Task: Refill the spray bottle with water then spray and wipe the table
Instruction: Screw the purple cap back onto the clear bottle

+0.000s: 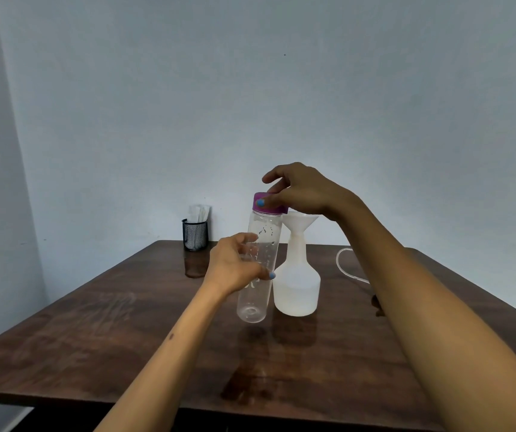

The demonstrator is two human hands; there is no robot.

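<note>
A clear, empty-looking water bottle (258,294) hangs a little above the brown wooden table (126,332), slightly tilted. My left hand (235,266) grips its middle. My right hand (300,191) pinches its purple cap (267,207) from above. Just right of it stands the white spray bottle body (296,288), with a white funnel (300,221) set in its neck and liquid showing in its lower part. The spray head is mostly hidden behind my right forearm; only its clear tube (348,263) shows.
A black mesh holder (195,235) with white packets stands at the table's far left edge, against the pale wall. A wet patch (247,381) glistens near the front edge. A dark small object (376,304) peeks out beside my right forearm.
</note>
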